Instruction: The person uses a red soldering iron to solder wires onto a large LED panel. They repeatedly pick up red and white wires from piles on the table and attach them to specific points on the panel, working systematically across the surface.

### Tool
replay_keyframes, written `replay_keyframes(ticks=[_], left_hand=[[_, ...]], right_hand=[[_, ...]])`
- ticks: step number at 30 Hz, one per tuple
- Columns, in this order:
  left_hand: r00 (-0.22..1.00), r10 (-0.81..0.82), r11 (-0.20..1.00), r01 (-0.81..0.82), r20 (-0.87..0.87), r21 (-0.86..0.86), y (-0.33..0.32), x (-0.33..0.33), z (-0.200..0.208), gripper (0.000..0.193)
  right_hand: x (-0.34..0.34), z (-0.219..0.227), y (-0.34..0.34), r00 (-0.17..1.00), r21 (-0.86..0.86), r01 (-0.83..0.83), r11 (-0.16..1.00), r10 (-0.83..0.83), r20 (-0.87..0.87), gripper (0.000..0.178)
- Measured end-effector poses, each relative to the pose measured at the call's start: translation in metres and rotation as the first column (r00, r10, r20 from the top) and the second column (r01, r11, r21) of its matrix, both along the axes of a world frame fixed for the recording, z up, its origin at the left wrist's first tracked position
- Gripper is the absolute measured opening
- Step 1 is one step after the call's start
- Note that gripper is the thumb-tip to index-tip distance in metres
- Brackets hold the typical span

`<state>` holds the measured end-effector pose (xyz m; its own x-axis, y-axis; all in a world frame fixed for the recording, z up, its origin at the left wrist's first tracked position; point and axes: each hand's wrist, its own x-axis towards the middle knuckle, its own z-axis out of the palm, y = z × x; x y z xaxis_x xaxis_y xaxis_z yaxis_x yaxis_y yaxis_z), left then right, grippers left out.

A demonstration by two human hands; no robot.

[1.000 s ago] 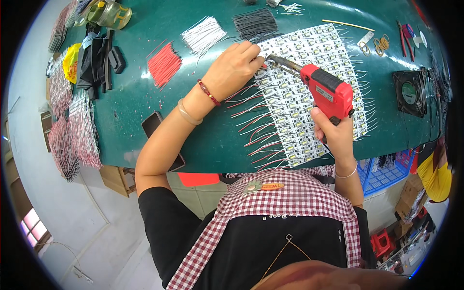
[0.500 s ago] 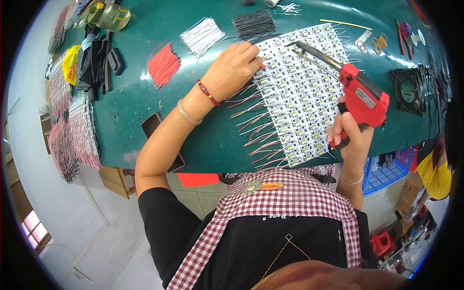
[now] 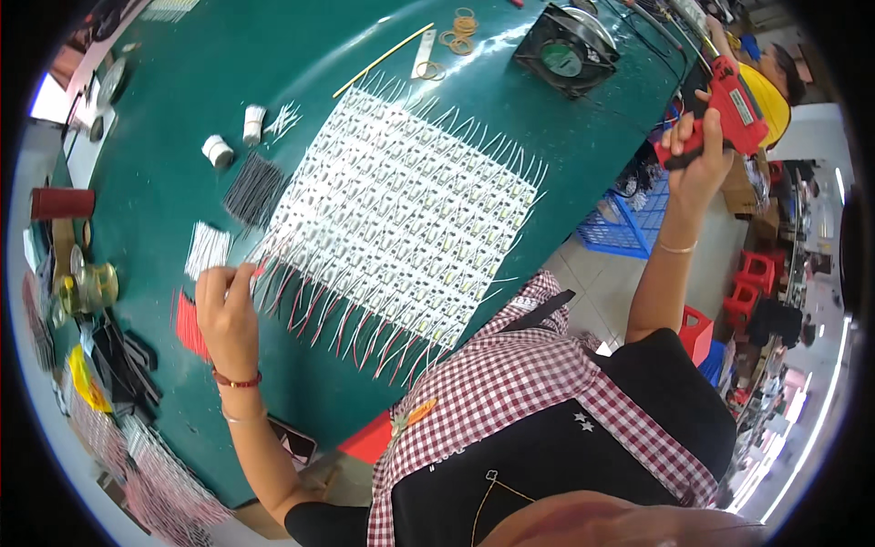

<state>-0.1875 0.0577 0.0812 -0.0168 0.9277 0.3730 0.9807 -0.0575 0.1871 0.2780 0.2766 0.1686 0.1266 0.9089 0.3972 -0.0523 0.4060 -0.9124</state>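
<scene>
Left hand [image 3: 228, 310]: laid on the green tabletop [image 3: 273, 109] at the near-left corner of the white module sheet [image 3: 401, 210], fingers curled and pinched on wire ends at that corner. A small red-tipped wire seems to be nipped between fingertips; whether it is fully gripped cannot be told. A red cord bracelet [image 3: 237, 379] and a thin bangle are worn at the wrist.

Just beside this hand: a bundle of red wires [image 3: 189, 325] partly covered by it, a bundle of white wires [image 3: 207, 249] just beyond, a bundle of dark wires [image 3: 253, 189] farther out, then two small white rolls [image 3: 219, 150].

Right hand [image 3: 690, 150]: raised well off the tabletop, out past its right edge, clenched around the handle of a red glue gun [image 3: 734, 96]. The nozzle is pointed up and away from the sheet.

Key relation: the sheet lies between the two hands, its long axis running from the near-left corner up toward the black fan [image 3: 563, 50] at far right. The left hand is touching it; the right hand and gun are well apart from it, so the left is the nearer by far.

Change from earlier frames: a second ago the gun nozzle was down on the sheet; half a second ago it was lifted just off the right edge; now it is carried high and away. The left hand has been moved from the sheet's upper-left part to the wire fringe at the corner. The view has also swung.

Outward: rubber bands [image 3: 456, 25] and a thin yellow stick [image 3: 383, 60] on the far side; blue crate [image 3: 629, 219] below the tabletop edge.
</scene>
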Motion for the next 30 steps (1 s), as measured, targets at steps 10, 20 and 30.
replay_keyframes(ticks=[10, 20, 30], left_hand=[[0.972, 0.015, 0.998, -0.027, 0.232, 0.048, -0.008, 0.025, -0.029, 0.019], [0.974, 0.016, 0.99, -0.047, 0.227, 0.132, 0.004, 0.027, -0.053, 0.023], [0.989, -0.015, 0.988, -0.008, 0.149, 0.152, 0.002, 0.027, -0.058, 0.029]], right_hand=[[0.011, -0.04, 0.013, 0.983, -0.172, 0.083, 0.982, -0.11, -0.149, 0.029], [-0.128, -0.049, -0.111, 0.807, -0.496, -0.54, 0.68, 0.585, -0.078, 0.043], [-0.18, -0.073, -0.125, 0.699, -0.755, -0.492, 0.434, 0.714, -0.045, 0.013]])
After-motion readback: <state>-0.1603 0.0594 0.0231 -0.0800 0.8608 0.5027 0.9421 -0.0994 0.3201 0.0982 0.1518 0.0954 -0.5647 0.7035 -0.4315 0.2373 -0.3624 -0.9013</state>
